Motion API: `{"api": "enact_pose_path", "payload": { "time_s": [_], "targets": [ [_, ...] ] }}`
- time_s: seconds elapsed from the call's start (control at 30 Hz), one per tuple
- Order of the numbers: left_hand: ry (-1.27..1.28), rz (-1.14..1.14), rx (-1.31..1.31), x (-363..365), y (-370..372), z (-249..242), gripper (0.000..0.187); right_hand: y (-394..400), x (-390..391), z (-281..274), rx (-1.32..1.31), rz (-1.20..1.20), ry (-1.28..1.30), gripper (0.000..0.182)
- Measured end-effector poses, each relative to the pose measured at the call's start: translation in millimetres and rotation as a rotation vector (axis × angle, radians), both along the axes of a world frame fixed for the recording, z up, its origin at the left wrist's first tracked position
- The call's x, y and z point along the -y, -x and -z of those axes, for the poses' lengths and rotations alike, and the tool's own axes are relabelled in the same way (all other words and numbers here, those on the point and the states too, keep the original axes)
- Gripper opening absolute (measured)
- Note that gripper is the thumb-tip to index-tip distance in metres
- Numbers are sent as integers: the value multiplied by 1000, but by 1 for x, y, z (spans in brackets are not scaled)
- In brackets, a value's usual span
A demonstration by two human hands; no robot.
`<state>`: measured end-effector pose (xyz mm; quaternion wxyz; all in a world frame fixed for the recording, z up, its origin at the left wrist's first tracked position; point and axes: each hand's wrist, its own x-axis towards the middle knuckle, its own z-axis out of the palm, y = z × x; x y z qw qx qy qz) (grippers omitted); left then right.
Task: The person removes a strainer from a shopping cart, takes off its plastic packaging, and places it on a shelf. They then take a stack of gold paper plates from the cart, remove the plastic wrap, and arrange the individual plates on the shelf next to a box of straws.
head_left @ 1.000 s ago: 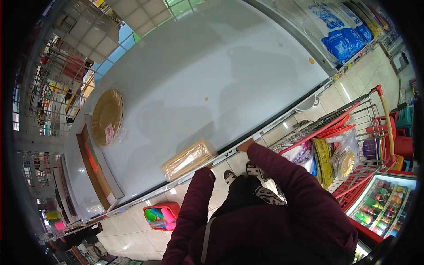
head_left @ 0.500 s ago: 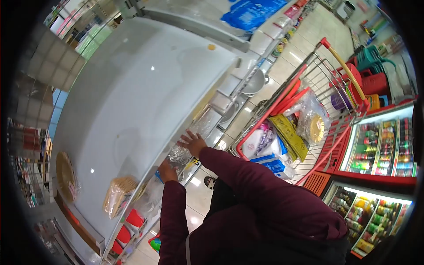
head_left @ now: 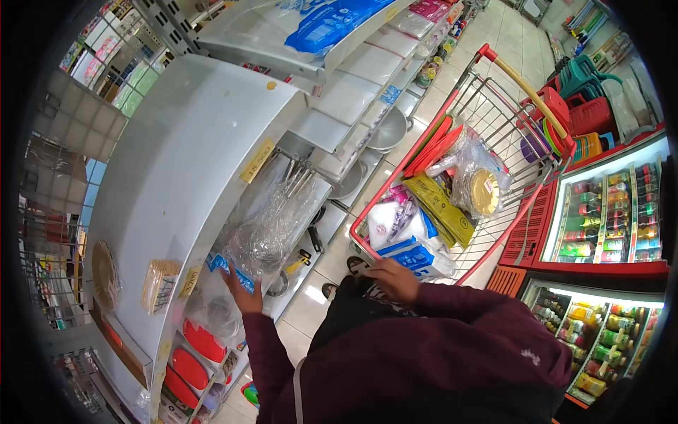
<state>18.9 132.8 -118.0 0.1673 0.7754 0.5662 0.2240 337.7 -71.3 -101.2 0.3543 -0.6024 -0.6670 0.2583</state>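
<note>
My left hand point(head_left: 244, 292) reaches to the lower shelf, its fingers around the edge of a blue-labelled plastic packet point(head_left: 232, 273). The packet's contents are hard to make out. Just beyond it, clear plastic wrapping covers round wire strainers point(head_left: 256, 246), and metal utensil handles point(head_left: 299, 175) stick up behind them. My right hand point(head_left: 393, 281) is in front of my body, close to the near end of the shopping cart. Its fingers are slightly bent and apart, with nothing seen in them.
A shopping cart point(head_left: 455, 271) stands to the right, holding yellow packets point(head_left: 439, 206), red items and bagged goods. Drinks fridges point(head_left: 607, 212) are further right. A grey shelf top point(head_left: 183, 162) carries a toothpick-like bundle point(head_left: 159, 284). Red items point(head_left: 189, 367) and metal pots point(head_left: 388, 131) sit on lower shelves.
My right hand has drawn back from the shelf towards the cart. My left hand stays at the blue-labelled packet. The view has shifted, showing more of the wrapped wire strainers and utensil handles.
</note>
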Motion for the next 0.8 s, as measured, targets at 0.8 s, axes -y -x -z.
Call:
{"api": "enact_pose_path", "payload": {
  "time_s": [0.8],
  "targets": [
    [467, 338, 378, 75, -14, -86, 41, 21, 55, 8, 366, 706, 170, 60]
  ]
}}
